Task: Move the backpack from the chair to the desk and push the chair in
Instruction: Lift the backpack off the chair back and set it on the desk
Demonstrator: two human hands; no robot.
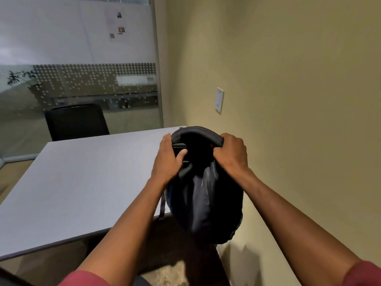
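Observation:
A black backpack hangs in the air over the near right corner of the grey desk, close to the beige wall. My left hand grips its upper left side. My right hand is closed around the padded top handle. The bag's lower part hangs below the desk's front edge, and a strap dangles on its left. A dark edge at the bottom left corner may be the chair; I cannot tell.
A black chair stands behind the desk's far side, in front of a frosted glass partition. The beige wall with a white switch plate runs along the right. Carpet shows below the desk.

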